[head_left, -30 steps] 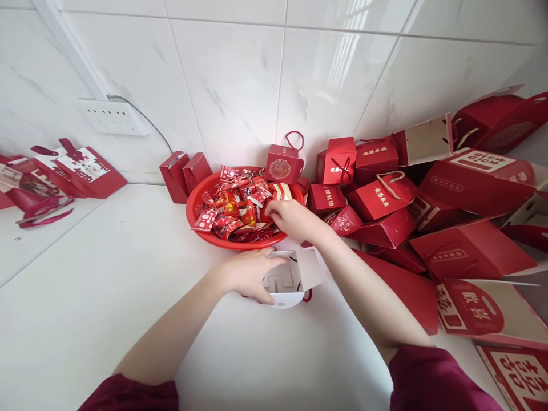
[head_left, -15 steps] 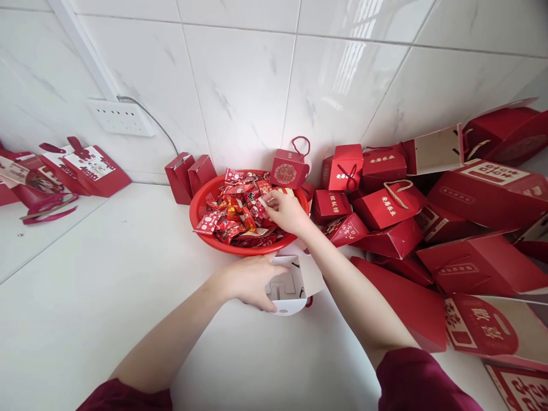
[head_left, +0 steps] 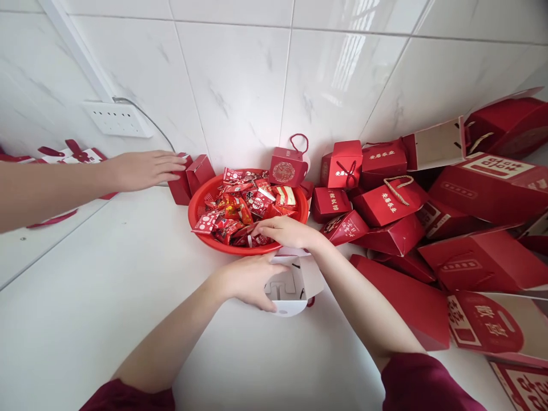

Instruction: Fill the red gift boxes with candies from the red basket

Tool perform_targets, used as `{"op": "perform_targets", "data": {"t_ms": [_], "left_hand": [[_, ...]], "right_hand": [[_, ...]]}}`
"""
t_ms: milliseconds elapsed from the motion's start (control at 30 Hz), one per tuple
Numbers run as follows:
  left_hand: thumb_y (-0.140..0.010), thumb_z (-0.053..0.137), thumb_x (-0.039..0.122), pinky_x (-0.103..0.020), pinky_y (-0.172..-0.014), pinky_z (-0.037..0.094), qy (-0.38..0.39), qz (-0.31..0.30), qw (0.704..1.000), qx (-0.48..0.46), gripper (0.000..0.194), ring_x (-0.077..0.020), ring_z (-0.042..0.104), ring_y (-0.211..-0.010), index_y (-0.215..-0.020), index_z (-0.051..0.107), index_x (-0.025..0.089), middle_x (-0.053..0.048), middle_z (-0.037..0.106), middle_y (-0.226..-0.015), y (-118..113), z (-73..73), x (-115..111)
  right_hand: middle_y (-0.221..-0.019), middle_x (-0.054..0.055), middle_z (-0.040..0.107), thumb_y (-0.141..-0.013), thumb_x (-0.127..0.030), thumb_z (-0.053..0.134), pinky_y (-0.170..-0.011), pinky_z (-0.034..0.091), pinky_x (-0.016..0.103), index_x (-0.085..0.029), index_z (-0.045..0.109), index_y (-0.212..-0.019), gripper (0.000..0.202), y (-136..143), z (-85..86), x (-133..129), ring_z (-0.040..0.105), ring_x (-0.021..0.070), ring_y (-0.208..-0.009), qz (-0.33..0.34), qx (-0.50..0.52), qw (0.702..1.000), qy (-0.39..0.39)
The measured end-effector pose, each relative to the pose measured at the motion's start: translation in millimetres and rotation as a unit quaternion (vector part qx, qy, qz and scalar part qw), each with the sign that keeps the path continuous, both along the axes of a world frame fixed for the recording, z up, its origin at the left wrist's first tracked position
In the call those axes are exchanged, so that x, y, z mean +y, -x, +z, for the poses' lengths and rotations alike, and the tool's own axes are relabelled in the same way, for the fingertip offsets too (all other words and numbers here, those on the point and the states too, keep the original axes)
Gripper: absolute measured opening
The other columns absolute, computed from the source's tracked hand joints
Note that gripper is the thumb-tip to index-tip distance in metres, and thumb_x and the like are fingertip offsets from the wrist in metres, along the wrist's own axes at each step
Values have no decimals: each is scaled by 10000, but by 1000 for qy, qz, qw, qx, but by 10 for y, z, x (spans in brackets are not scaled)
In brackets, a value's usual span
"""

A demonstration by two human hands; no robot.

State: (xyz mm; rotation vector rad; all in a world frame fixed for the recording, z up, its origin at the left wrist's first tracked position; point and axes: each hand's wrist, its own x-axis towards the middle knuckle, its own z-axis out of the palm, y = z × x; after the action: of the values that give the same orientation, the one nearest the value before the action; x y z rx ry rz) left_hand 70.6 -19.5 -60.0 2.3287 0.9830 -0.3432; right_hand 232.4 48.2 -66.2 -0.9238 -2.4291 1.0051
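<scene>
In the head view, one red basket (head_left: 233,249) is holding a heap of wrapped sweets (head_left: 233,208), too overlapped for counting. Left of the basket, two small red boxes (head_left: 200,173) are standing side by side, and one co-worker's hand (head_left: 145,169) is lying with outstretched fingers over the farther-left one; its forearm is partly hiding some bags (head_left: 85,155). At the basket's back right, one handled box (head_left: 285,166) is covering part of the rim. Right of the basket, a pile of red boxes (head_left: 387,202) is crowding the side, more than can be counted surely. Just in front of the basket, one open box (head_left: 287,309) is showing its white inside; the left hand (head_left: 252,279) is gripping its left side. The right hand (head_left: 285,231) is bending its fingers over the sweets at the basket's near edge; whether it is gripping one cannot be told.
</scene>
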Motion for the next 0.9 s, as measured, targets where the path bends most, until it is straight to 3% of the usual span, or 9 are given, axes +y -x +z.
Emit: {"op": "perform_targets", "data": {"t_ms": [200, 300, 433, 600, 700, 900], "left_hand": [[-644, 741, 496, -325, -741, 515, 7, -1, 999, -32, 852, -302, 617, -1071, -1429, 439, 361, -58, 573, -1326, 13, 28, 3], [-656, 732, 511, -315, -723, 513, 10, 3, 1000, -26, 800, -300, 617, -1061, -1398, 479, 355, -70, 556, -1327, 9, 27, 8], [-633, 740, 547, -312, -680, 508, -3, 3, 1000, -18, 838, -300, 624, -1005, -1400, 476, 337, -90, 548, -1308, -1, 5, 8], [-619, 733, 576, -324, -680, 511, -8, -3, 1000, -11, 852, -290, 623, -978, -1398, 475, 347, -93, 504, -1345, -11, -25, 2], [-619, 730, 589, -324, -657, 513, 2, 0, 1000, -7, 858, -285, 626, -961, -1399, 479, 337, -100, 519, -1308, -15, -28, 0], [-613, 721, 613, -341, -698, 531, -6, 14, 1000, 4, 772, -304, 627, -978, -1276, 576, 246, -117, 535, -1247, -7, -52, -7]], "right_hand": [[-1285, 65, 634, -972, -105, 378, -1063, 409, 349, -179, 620, -1219, 354, 192, -88, 196, 574, 165, -1190, -16, 36, 997, -62], [-1306, 79, 607, -894, 15, 384, -1093, 378, 355, -164, 604, -1240, 447, 265, -139, 311, 533, 160, -1230, -12, 38, 995, -90], [-1226, 77, 663, -786, 85, 466, -1042, 425, 308, -142, 673, -1123, 457, 321, -251, 403, 599, 163, -1144, 17, -9, 997, -81], [-1185, 57, 710, -829, -49, 568, -925, 493, 290, -191, 698, -1137, 364, 353, -309, 460, 673, 193, -1030, 41, -87, 994, -46], [-1186, 38, 717, -784, -105, 661, -883, 495, 262, -218, 725, -1119, 359, 452, -273, 520, 683, 203, -1000, 70, -123, 989, -38], [-919, 58, 777, -658, 27, 656, -797, 480, 254, -185, 796, -891, 345, 739, -255, 548, 698, 212, -862, 72, -138, 985, -77]]}}
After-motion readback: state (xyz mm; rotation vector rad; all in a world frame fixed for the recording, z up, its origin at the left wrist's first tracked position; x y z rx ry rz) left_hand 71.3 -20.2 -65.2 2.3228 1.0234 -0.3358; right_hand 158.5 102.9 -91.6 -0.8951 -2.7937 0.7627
